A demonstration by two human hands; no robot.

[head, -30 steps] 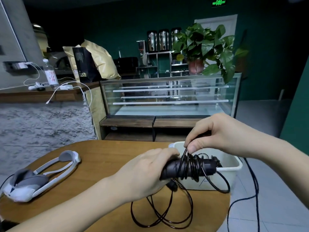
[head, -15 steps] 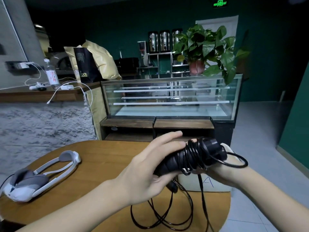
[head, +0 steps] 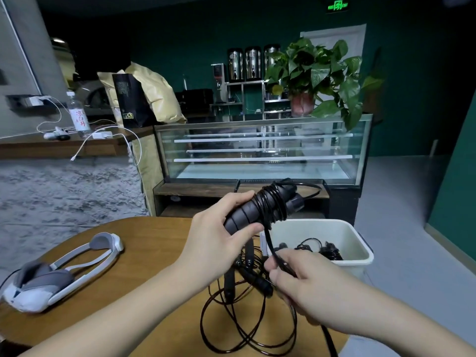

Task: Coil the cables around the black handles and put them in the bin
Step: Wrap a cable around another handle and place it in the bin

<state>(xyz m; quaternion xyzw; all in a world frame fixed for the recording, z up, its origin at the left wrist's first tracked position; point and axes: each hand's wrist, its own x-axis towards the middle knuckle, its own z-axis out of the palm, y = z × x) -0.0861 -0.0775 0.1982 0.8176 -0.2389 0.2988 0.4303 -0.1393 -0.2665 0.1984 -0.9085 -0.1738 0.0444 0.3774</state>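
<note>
Both hands grip: the left hand (head: 219, 243) holds the black handle (head: 260, 210) tilted up-right, while the right hand (head: 306, 282), nearer, pinches the cable (head: 270, 243) running down from it.

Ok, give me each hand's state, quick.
Left hand: grips the black handle.
Right hand: pinches the cable.

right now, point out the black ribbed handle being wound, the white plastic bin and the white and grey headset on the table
black ribbed handle (head: 243, 215), head view, bare ribbed grip
white plastic bin (head: 359, 240), head view, right rim
white and grey headset (head: 46, 282), head view, grey pad
</note>
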